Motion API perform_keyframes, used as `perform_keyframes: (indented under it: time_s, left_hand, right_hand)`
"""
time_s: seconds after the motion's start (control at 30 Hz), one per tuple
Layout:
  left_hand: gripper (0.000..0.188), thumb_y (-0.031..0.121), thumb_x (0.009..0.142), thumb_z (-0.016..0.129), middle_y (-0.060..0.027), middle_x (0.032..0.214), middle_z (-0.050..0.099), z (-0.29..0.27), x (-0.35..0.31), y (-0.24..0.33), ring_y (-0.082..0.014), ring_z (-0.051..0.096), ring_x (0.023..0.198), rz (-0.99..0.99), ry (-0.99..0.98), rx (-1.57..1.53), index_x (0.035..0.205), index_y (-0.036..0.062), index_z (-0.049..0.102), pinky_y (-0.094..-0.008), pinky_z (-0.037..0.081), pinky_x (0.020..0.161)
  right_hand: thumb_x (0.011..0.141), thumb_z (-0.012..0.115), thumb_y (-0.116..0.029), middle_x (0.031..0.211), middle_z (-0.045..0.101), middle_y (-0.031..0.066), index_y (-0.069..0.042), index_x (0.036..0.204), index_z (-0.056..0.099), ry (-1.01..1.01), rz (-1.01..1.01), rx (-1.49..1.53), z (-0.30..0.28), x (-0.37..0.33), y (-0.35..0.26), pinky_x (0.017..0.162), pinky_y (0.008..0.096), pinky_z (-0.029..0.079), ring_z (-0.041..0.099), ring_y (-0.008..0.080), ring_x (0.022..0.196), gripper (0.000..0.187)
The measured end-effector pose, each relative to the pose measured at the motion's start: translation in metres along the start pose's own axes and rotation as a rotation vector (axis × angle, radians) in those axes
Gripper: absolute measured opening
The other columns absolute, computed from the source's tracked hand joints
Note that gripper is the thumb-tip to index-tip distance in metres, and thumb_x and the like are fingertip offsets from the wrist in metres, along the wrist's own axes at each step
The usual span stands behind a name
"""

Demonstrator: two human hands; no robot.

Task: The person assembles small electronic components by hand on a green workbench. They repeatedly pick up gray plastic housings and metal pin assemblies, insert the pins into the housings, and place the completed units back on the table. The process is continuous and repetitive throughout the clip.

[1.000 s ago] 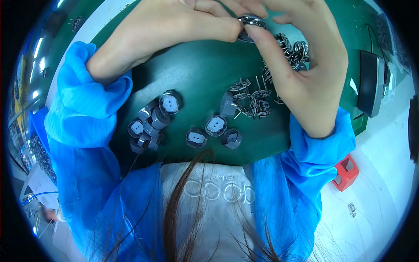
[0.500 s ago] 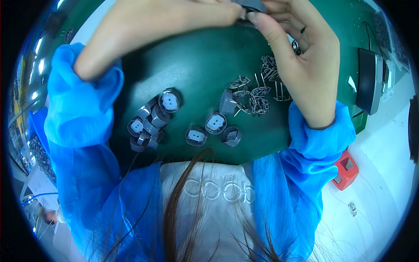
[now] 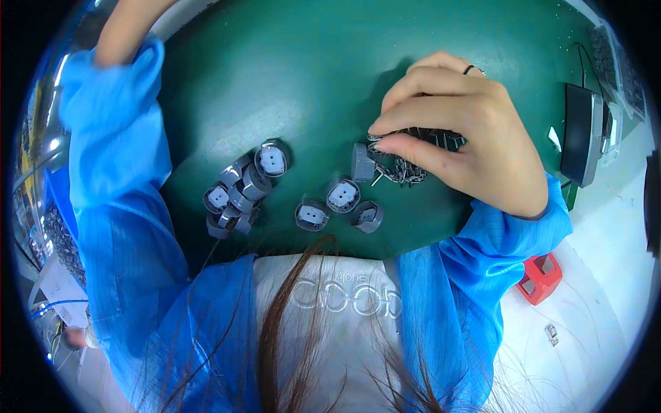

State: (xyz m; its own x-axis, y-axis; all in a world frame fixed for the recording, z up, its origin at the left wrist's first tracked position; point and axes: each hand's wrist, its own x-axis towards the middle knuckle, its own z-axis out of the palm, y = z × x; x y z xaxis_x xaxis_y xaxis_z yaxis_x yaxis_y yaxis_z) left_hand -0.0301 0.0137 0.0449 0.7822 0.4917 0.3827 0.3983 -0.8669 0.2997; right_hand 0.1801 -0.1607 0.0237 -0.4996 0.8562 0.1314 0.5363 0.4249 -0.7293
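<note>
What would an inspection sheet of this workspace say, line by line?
Surface: green tabletop, items spread across it.
Parts: gray housings in two groups; boards piled by the right group.
Clutter: white scrap near the black device.
Hands: right hand at the boards, grip unclear; left hand out of frame.
Cables: black cable by the device; blue cable far left.
Surroundings: red block, lower right.

metal parts (image 3: 411, 173) | loose heap, partly hidden | beside grey housing (image 3: 360, 163)
</note>
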Motion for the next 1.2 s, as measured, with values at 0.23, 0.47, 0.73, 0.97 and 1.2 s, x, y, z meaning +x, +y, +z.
perform_keyframes:
  time_s: [0.23, 0.47, 0.73, 0.97, 1.2]
  left_hand:
    - [0.023, 0.019, 0.076, 0.079, -0.0084, 0.09, 0.061, 0.01, -0.033, 0.063, -0.0214, 0.059, 0.066, 0.349, -0.561, -0.621, 0.086, 0.0029, 0.066, -0.0341, 0.046, 0.056]
    - [0.014, 0.008, 0.078, 0.071, -0.0118, 0.101, 0.062, 0.019, -0.035, 0.046, -0.0249, 0.062, 0.069, 0.232, -0.617, -0.685, 0.089, 0.0015, 0.064, -0.0331, 0.051, 0.061]
    - [0.015, -0.009, 0.078, 0.073, 0.0004, 0.071, 0.065, 0.014, -0.019, 0.034, 0.0003, 0.055, 0.061, -0.47, -0.496, -1.004, 0.092, -0.0035, 0.069, -0.0142, 0.043, 0.057]
    - [0.023, -0.007, 0.078, 0.078, 0.0049, 0.069, 0.058, 0.019, -0.017, 0.033, 0.0021, 0.049, 0.063, -0.398, -0.584, -1.107, 0.096, -0.0031, 0.065, -0.0133, 0.038, 0.057]
    - [0.027, -0.004, 0.077, 0.081, -0.0031, 0.089, 0.068, 0.027, -0.024, 0.039, -0.0026, 0.062, 0.077, -0.309, -0.46, -1.092, 0.099, -0.0006, 0.066, -0.015, 0.051, 0.069]
  right_hand:
    - [0.079, 0.071, 0.005, 0.094, 0.07, 0.0065, -0.001, 0.093, 0.074, 0.25, 0.316, -0.077, -0.014, 0.005, -0.019, 0.073, 0.0244, 0.049, 0.064, 0.012, 0.082, 0.015]
    - [0.087, 0.068, 0.004, 0.098, 0.07, 0.0097, 0.006, 0.101, 0.069, 0.416, 0.401, 0.26, -0.007, 0.001, -0.005, 0.079, 0.0216, 0.051, 0.066, 0.0108, 0.091, 0.014]
    - [0.085, 0.067, 0.008, 0.094, 0.07, 0.0125, 0.006, 0.106, 0.067, 0.553, 0.339, 0.186, -0.01, 0.006, -0.013, 0.075, 0.0235, 0.054, 0.068, 0.0132, 0.085, 0.021]
    - [0.085, 0.062, 0.012, 0.092, 0.065, 0.0068, -0.002, 0.108, 0.073, 0.391, 0.095, -0.173, -0.011, 0.005, -0.005, 0.074, 0.0248, 0.054, 0.067, 0.0138, 0.085, 0.029]
    - [0.088, 0.068, 0.001, 0.098, 0.063, 0.0066, 0.0, 0.109, 0.072, 0.388, 0.307, 0.136, -0.007, 0.005, -0.01, 0.08, 0.0252, 0.053, 0.064, 0.0142, 0.093, 0.022]
